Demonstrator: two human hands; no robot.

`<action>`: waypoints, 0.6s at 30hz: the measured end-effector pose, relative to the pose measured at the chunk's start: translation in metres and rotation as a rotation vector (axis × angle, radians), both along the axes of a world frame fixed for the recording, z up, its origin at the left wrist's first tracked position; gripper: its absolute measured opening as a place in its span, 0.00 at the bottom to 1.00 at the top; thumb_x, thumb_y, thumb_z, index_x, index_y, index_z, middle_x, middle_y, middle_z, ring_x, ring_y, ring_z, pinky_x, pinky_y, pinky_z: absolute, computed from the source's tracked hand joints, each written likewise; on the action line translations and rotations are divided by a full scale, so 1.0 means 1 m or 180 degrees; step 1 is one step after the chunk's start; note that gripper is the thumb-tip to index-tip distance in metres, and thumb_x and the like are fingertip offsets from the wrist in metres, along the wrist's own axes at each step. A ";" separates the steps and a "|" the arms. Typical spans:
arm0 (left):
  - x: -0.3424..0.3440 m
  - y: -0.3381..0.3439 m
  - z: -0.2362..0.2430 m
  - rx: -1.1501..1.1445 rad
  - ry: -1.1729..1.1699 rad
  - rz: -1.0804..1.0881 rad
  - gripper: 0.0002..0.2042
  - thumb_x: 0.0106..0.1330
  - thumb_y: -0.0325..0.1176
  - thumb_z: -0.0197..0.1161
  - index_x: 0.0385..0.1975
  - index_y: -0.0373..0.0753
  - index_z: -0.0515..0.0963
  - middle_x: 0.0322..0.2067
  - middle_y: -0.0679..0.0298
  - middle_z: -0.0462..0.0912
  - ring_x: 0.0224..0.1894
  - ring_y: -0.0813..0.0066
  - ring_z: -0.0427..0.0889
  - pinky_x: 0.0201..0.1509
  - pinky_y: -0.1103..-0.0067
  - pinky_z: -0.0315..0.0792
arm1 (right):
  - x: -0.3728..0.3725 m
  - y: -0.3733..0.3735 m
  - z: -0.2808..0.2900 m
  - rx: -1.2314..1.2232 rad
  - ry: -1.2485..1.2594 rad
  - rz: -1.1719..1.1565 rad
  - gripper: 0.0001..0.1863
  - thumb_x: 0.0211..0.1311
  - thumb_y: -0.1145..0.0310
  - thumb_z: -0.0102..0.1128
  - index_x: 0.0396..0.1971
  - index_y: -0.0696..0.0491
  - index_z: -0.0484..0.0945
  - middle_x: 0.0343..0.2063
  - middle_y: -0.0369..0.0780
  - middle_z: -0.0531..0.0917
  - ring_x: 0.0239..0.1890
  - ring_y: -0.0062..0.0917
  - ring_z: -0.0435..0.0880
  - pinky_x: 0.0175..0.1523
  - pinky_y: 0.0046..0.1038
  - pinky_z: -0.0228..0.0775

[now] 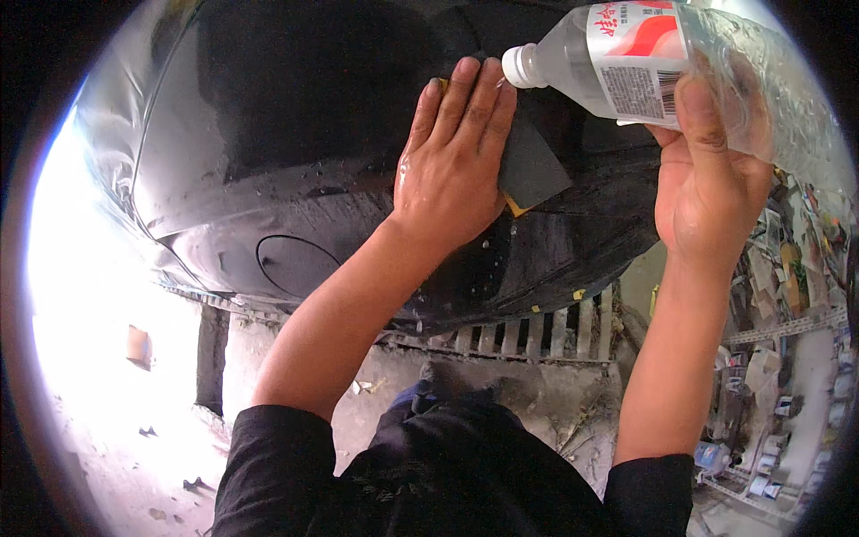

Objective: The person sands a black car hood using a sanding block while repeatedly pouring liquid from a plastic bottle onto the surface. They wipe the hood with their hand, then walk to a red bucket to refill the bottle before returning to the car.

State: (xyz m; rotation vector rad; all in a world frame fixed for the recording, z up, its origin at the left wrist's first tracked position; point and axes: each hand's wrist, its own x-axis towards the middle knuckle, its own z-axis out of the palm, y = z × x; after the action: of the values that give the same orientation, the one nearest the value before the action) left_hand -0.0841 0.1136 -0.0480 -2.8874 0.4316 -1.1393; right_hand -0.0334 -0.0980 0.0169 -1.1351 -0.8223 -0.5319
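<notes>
My left hand (452,161) lies flat, fingers stretched, on a dark sheet of sandpaper (537,166) with yellowish edges. Beneath the sheet is the wet black painted body panel of a car (295,98). Part of the sandpaper is hidden under my palm and fingers. In my right hand (716,170) is a clear plastic bottle (573,72) with a red and white label. The bottle is tipped on its side, its white cap (519,67) just beside my left fingertips. A small trickle of water shows below the cap, and wet spots shine on my left hand.
A round flap outline (295,264) is on the car's side. Below the car runs a slatted floor grate (510,340). Shelves with cluttered items (769,376) stand at the right, with a bluish container (713,456) low among them. Bright light washes out the left side.
</notes>
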 end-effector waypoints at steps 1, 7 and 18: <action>0.001 -0.001 0.000 0.0010 0.0020 -0.0010 0.40 0.49 0.33 0.66 0.67 0.37 0.63 0.71 0.56 0.58 0.75 0.59 0.50 0.77 0.62 0.44 | 0.001 0.000 0.000 0.0002 -0.0016 0.0042 0.23 0.67 0.70 0.60 0.58 0.60 0.69 0.50 0.44 0.80 0.51 0.30 0.82 0.54 0.36 0.79; -0.015 0.003 -0.008 -0.0011 0.0233 0.0013 0.42 0.48 0.34 0.69 0.68 0.39 0.62 0.72 0.57 0.56 0.76 0.60 0.49 0.78 0.62 0.42 | 0.004 -0.005 0.002 -0.0049 0.0017 0.0110 0.22 0.67 0.70 0.60 0.58 0.60 0.69 0.50 0.44 0.80 0.52 0.31 0.82 0.55 0.37 0.79; 0.002 -0.002 0.001 0.0230 0.0013 0.0024 0.35 0.55 0.34 0.64 0.67 0.38 0.64 0.71 0.57 0.58 0.75 0.59 0.51 0.77 0.63 0.43 | 0.005 -0.001 -0.003 -0.0039 0.0034 0.0120 0.22 0.68 0.69 0.59 0.59 0.60 0.69 0.50 0.45 0.80 0.52 0.31 0.82 0.55 0.37 0.79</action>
State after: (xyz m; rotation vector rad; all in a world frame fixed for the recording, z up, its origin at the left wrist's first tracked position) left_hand -0.0821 0.1121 -0.0466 -2.8276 0.4519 -1.0932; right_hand -0.0286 -0.0985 0.0142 -1.1305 -0.8371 -0.4897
